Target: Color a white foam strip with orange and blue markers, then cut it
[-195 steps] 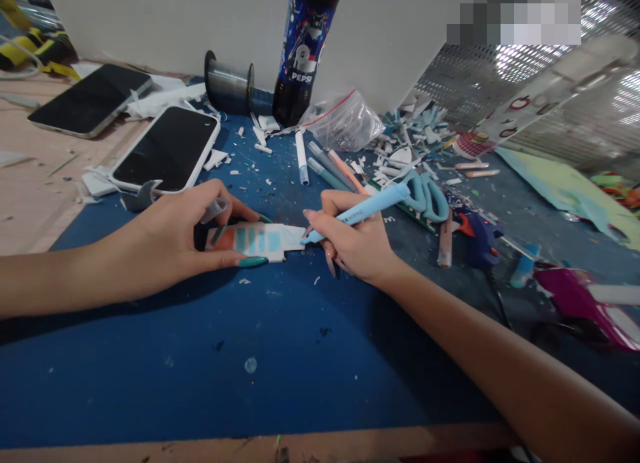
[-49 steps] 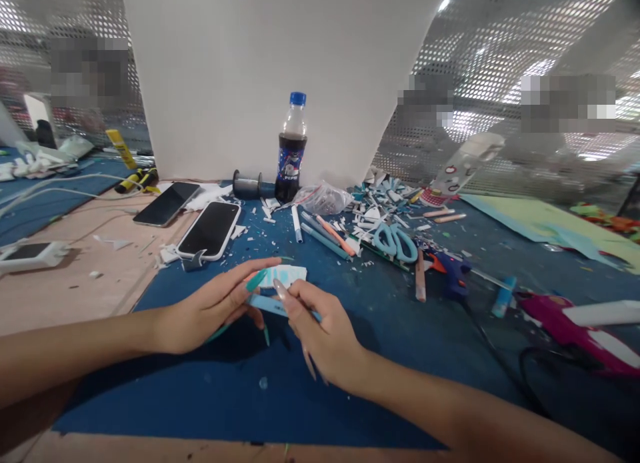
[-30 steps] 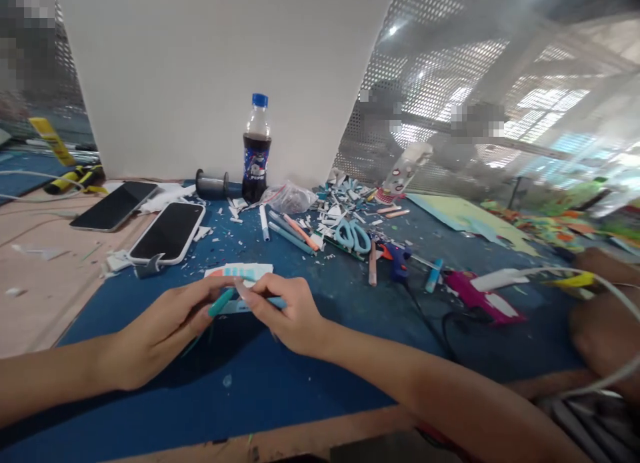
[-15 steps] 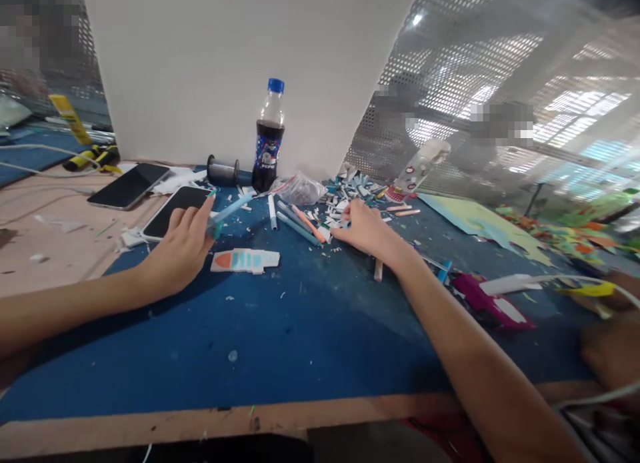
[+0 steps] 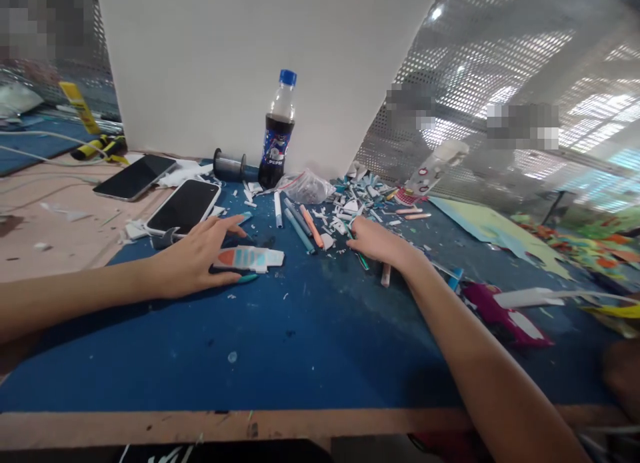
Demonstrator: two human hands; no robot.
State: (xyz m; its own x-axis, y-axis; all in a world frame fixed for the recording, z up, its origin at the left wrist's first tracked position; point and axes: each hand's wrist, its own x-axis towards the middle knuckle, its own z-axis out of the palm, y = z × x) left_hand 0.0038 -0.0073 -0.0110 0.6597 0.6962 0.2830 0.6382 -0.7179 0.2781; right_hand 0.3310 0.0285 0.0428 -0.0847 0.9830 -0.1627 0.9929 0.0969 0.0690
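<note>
My left hand (image 5: pixel 197 257) lies low over the mat, fingers spread, with long teal nails. Its thumb and fingers straddle a painted flat cutout (image 5: pixel 253 257), orange at one end and striped light blue. Whether they touch it I cannot tell. My right hand (image 5: pixel 380 241) is bent down at the edge of the scraps, fingertips drawn together. A slim green-edged piece (image 5: pixel 363 260) pokes out beneath them; its kind is unclear. Between the hands lie several markers, among them an orange marker (image 5: pixel 311 225), a teal marker (image 5: pixel 300 231) and a white marker (image 5: pixel 279 209).
Behind stand a Pepsi bottle (image 5: pixel 277 133), a wire spool (image 5: pixel 230 165) and a scrap pile (image 5: pixel 367 193). Two phones, one a white-edged phone (image 5: pixel 184 206), lie left. At right are a magenta object (image 5: pixel 505 315), a painted sheet (image 5: pixel 500 233) and another person's hand (image 5: pixel 620 373).
My left hand has come down from beside the phone to around the cutout; the pale blue stick-like shape at its fingers no longer shows. A green-edged piece now shows under my right fingertips.
</note>
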